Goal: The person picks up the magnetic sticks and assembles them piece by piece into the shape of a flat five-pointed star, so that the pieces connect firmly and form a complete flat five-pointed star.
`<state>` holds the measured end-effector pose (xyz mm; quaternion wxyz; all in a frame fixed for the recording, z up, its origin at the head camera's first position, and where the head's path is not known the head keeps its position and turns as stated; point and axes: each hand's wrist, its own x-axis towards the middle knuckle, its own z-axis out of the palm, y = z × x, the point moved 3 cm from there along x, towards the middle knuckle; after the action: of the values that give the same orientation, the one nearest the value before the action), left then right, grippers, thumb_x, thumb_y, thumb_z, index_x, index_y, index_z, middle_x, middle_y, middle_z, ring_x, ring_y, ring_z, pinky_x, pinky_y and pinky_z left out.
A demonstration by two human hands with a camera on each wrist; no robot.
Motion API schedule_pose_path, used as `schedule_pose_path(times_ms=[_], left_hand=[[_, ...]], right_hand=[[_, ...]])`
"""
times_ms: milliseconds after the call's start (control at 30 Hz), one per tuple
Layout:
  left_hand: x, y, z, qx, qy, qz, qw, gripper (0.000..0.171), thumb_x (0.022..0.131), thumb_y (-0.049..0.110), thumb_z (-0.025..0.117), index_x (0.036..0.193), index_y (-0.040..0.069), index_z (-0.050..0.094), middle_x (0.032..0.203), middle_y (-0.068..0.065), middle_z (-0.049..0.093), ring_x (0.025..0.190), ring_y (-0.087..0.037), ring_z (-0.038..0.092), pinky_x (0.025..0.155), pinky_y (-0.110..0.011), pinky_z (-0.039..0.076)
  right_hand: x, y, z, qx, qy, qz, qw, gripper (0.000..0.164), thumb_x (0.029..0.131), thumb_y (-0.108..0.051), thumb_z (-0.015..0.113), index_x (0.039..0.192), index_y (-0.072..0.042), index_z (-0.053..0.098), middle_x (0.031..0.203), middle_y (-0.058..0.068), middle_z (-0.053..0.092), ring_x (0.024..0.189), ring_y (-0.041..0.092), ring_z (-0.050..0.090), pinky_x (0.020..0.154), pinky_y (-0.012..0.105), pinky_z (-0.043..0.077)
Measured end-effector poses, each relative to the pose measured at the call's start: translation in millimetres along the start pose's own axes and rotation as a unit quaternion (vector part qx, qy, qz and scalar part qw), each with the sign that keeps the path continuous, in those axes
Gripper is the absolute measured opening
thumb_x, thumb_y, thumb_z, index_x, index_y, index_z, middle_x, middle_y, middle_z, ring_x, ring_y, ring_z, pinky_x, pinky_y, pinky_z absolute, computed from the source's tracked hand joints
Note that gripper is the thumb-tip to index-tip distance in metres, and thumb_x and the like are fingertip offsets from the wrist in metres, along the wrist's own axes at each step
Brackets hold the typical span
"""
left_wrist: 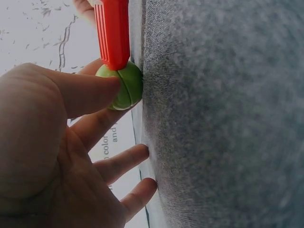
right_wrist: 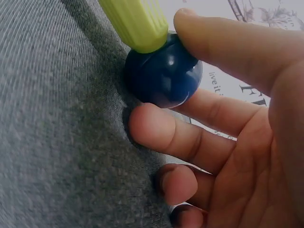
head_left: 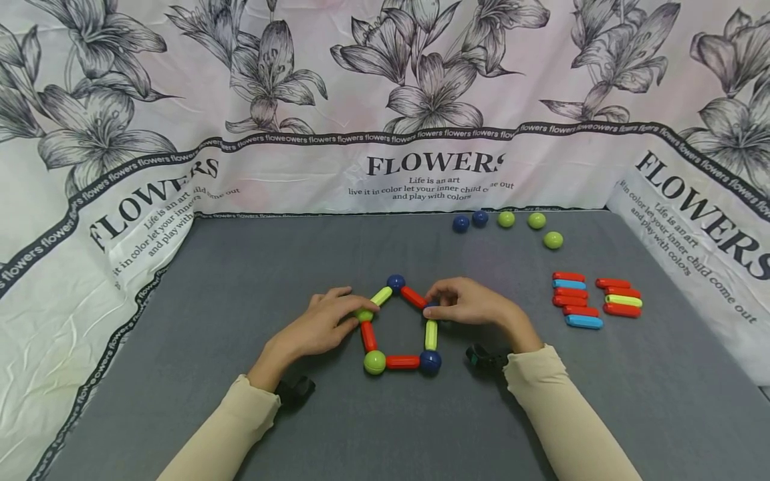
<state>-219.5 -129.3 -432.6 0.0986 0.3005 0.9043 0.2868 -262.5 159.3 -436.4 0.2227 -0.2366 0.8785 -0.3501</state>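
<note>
A five-sided ring of ribbed rods and balls lies on the grey cloth, every corner a ball. My left hand (head_left: 321, 322) pinches the green ball (left_wrist: 124, 88) at the ring's left corner between thumb and fingers; a red rod (left_wrist: 113, 35) joins it. At the right corner, the thumb and fingers of my right hand (head_left: 469, 302) hold a blue ball (right_wrist: 164, 73), with a yellow-green rod (right_wrist: 137, 23) attached. Another blue ball (head_left: 396, 284) tops the ring. Along the near side, a red rod (head_left: 402, 362) links a green ball (head_left: 375, 363) and a blue ball (head_left: 430, 362).
Loose blue balls (head_left: 460, 224) and green balls (head_left: 553, 240) lie along the back edge. Right of the ring are two stacks of loose rods, mostly red (head_left: 570, 292), with blue rods (head_left: 583, 322) and one yellow-green rod (head_left: 623, 300). A flower-printed curtain (head_left: 421, 174) borders the table.
</note>
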Motion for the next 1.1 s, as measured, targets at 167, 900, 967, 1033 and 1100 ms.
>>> schedule_pose_path(times_ms=[167, 900, 967, 1033, 1100], left_hand=[[-0.5, 0.6, -0.3, 0.002, 0.001, -0.005, 1.0000, 0.033, 0.104, 0.016, 0.057, 0.135, 0.027, 0.064, 0.143, 0.006, 0.061, 0.153, -0.039, 0.030, 0.113, -0.060, 0.025], [2.7, 5.0, 2.1, 0.003, 0.006, -0.012, 0.9999, 0.036, 0.104, 0.016, 0.057, 0.138, 0.027, 0.061, 0.149, 0.002, 0.057, 0.153, -0.038, 0.031, 0.115, -0.059, 0.026], [2.7, 5.2, 2.4, 0.003, 0.006, -0.011, 0.9999, 0.036, 0.104, 0.016, 0.057, 0.138, 0.027, 0.062, 0.149, 0.001, 0.057, 0.153, -0.038, 0.031, 0.114, -0.059, 0.026], [2.5, 5.5, 2.9, 0.004, 0.005, -0.008, 0.9999, 0.036, 0.104, 0.016, 0.057, 0.137, 0.028, 0.062, 0.150, 0.000, 0.057, 0.153, -0.038, 0.031, 0.114, -0.059, 0.026], [2.4, 5.9, 3.6, 0.001, 0.001, -0.008, 1.0000, 0.035, 0.105, 0.016, 0.056, 0.137, 0.029, 0.063, 0.153, -0.002, 0.054, 0.153, -0.038, 0.030, 0.113, -0.059, 0.026]], right_hand=[[0.6, -4.4, 1.4, 0.002, 0.002, -0.013, 1.000, 0.024, 0.096, -0.035, 0.071, 0.111, -0.016, 0.072, 0.077, -0.003, 0.062, 0.068, 0.014, 0.054, 0.063, 0.027, 0.042], [3.6, -8.2, 6.6, -0.007, 0.028, -0.029, 0.999, 0.023, 0.096, -0.033, 0.071, 0.111, -0.015, 0.071, 0.075, -0.004, 0.062, 0.065, 0.011, 0.053, 0.061, 0.025, 0.042], [3.6, -7.9, 7.0, -0.007, 0.029, -0.026, 0.999, 0.022, 0.096, -0.033, 0.071, 0.111, -0.016, 0.071, 0.075, -0.005, 0.062, 0.065, 0.010, 0.053, 0.061, 0.025, 0.042], [3.6, -7.7, 7.2, -0.008, 0.030, -0.029, 0.999, 0.023, 0.096, -0.034, 0.071, 0.110, -0.015, 0.071, 0.074, -0.004, 0.061, 0.065, 0.010, 0.053, 0.061, 0.025, 0.041], [3.4, -7.6, 7.0, -0.009, 0.029, -0.032, 0.999, 0.024, 0.096, -0.034, 0.070, 0.110, -0.014, 0.071, 0.074, -0.004, 0.061, 0.065, 0.010, 0.052, 0.061, 0.025, 0.041]])
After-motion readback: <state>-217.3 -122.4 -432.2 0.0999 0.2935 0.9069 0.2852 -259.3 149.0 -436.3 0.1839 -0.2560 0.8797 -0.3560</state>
